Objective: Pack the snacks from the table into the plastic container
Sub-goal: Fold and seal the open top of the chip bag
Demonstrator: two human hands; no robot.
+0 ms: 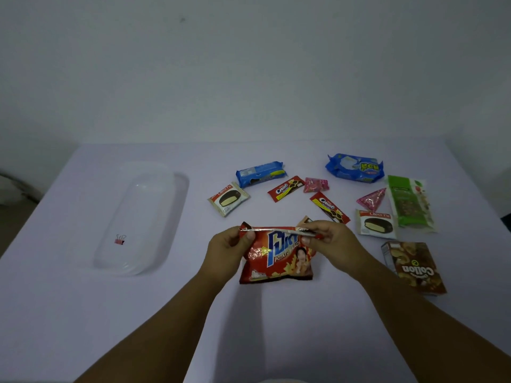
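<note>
left hand [231,246]: pinches the left end of the chip bag's top seam, thumb over the front, fingers curled behind.
right hand [322,235]: pinches the right end of the same seam, fingers curled round the folded edge.
red potato snack bag [278,257]: held between both hands just above the table, seam flattened or folded along the top, bottom edge at or near the cloth; can't tell if it touches.
plastic container [138,217]: clear, open, well to the left of the bag; only a small red binder clip [120,240] inside.
packed so far: no snacks in the container by the look of it.
other snacks: two choco pie packs [228,199], two red cookie bars [286,188], two blue cookie packs [261,173], two pink packets [316,184], green bag [409,203], brown collon box [413,268], all right of centre on the table [69,313].
step: likely sealing or folding the bag top before packing.
risk 1: seam grip is thin, slick foil could slip out if one hand lets go.
risk 2: puffy bag may fill the shallow container and crowd out the rest.
risk 3: squeezing could crush chips or pop the bag.
risk 4: clip under the bag could make it sit tilted.
</note>
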